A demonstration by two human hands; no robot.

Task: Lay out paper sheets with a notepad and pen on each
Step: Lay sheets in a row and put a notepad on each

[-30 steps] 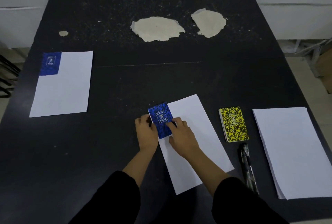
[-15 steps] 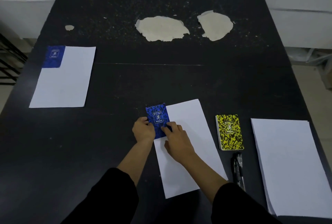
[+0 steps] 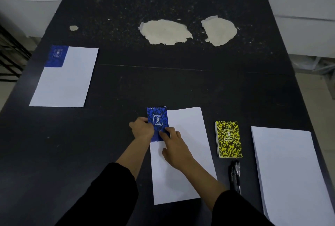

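A white sheet (image 3: 186,135) lies in front of me on the black table (image 3: 181,84). A blue spiral notepad (image 3: 157,117) sits on its top left corner. My left hand (image 3: 142,129) grips the notepad's left edge with curled fingers. My right hand (image 3: 175,147) rests on the sheet, its fingertips pressing the notepad's lower right corner. Further left, a second sheet (image 3: 68,84) carries another blue notepad (image 3: 56,56) on its top left corner. A yellow notepad (image 3: 228,139) and black pens (image 3: 235,176) lie to the right of the centre sheet.
A stack of white paper (image 3: 290,171) lies at the table's right edge. Two pale worn patches (image 3: 166,32) mark the far tabletop. Dark bare table stretches between the two laid sheets. A black rack (image 3: 10,57) stands off the left edge.
Both hands have turned the blue notepad and the centre sheet a little straighter. The notepad now lines up with the sheet's top left corner. My view has shifted slightly.
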